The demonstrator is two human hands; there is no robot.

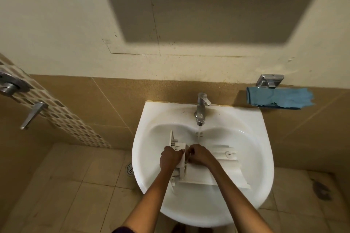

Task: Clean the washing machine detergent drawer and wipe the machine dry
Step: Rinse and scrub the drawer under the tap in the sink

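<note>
Both my forearms reach down into the white sink, and the detergent drawer lies across the basin, its long body running off to my right and its end piece toward my left. My left hand is curled around that left end, fingers closed on the plastic to steady it. My right hand sits just beside it on the top of the drawer, fingertips bunched together near the joint between the two parts; whether they pinch a small catch or only rub the surface I cannot tell. So I judge this to be the rinsing and scrubbing step, well before any drying. Just beyond my knuckles a thin stream falls from the tap, landing near the drawer's far edge. Next I would need to turn the drawer so the water runs through its compartments, keeping a firm hold since wet plastic slips. Farther back, a blue cloth hangs on the wall holder, ready for wiping the machine.
</note>
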